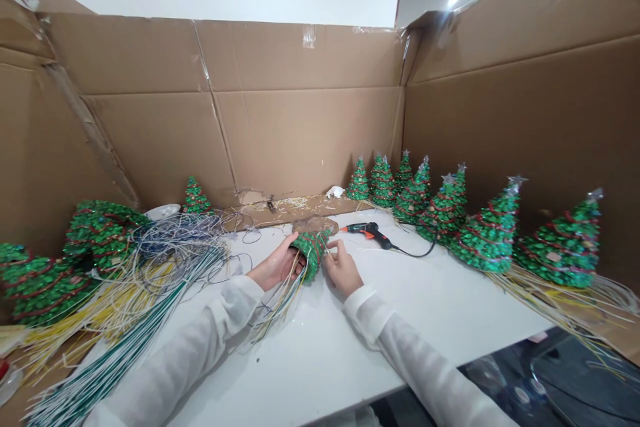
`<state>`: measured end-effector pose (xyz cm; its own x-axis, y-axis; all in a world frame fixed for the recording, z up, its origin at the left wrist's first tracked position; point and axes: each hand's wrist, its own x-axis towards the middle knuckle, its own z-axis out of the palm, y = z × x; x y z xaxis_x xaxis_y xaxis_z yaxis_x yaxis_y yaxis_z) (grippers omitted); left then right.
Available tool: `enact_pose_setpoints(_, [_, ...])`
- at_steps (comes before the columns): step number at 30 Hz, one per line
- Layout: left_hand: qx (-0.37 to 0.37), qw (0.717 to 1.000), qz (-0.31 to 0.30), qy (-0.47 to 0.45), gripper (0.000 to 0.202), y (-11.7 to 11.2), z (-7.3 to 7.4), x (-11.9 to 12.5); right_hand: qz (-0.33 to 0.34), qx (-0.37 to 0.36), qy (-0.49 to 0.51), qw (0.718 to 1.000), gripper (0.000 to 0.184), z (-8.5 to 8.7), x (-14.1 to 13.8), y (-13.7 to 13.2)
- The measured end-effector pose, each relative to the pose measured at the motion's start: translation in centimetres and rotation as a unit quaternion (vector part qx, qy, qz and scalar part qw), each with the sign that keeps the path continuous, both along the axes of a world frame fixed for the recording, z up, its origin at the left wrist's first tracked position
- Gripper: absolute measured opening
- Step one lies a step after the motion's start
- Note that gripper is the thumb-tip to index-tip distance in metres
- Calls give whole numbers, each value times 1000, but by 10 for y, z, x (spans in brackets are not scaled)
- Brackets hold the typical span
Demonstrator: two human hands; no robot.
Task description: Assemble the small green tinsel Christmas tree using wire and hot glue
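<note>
My left hand is wrapped round a small green Christmas tree with red trim. The tree lies tipped, its hollow base facing toward me and to the left. Out of that opening trails a bunch of thin wires in white, green and yellow, falling to the white table. At the tree's right side, my right hand is closed in a pinch against its surface. A thin pale strand shows by those fingertips, but what they grip is too small to make out. Just behind the tree sits a brownish patch or pad.
A glue gun with a black cord lies behind my right hand. Finished-looking trees with stars line the right side. Bundled wires and larger green trees fill the left. Cardboard walls enclose the white table.
</note>
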<state>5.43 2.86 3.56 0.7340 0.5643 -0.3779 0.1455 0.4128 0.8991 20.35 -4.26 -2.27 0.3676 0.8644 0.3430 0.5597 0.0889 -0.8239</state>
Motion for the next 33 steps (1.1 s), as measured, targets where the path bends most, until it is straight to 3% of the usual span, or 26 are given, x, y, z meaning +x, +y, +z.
enact_pose_setpoints(6, [39,999,17,31,60,-7,0,3,-67,26,51,996,24,2,-14,7])
enact_pose_setpoints(13, [63,997,22,33,61,-8,-1,3,-125,-10,11,992,36,6,-19,9])
enact_pose_setpoints(17, [76,996,13,35,61,-7,-1,4,-134,-11,36,990,41,4,-14,11])
enact_pose_setpoints(21, [82,996,2,37,62,-8,0,3,-104,38,130,985,43,-1,-9,17])
enact_pose_setpoints(25, [78,996,-8,47,63,-9,2,1,-70,94,240,964,43,-2,-7,21])
enact_pose_setpoints(33, [82,995,-12,49,63,-9,1,3,11,4,474,880,65,8,-10,14])
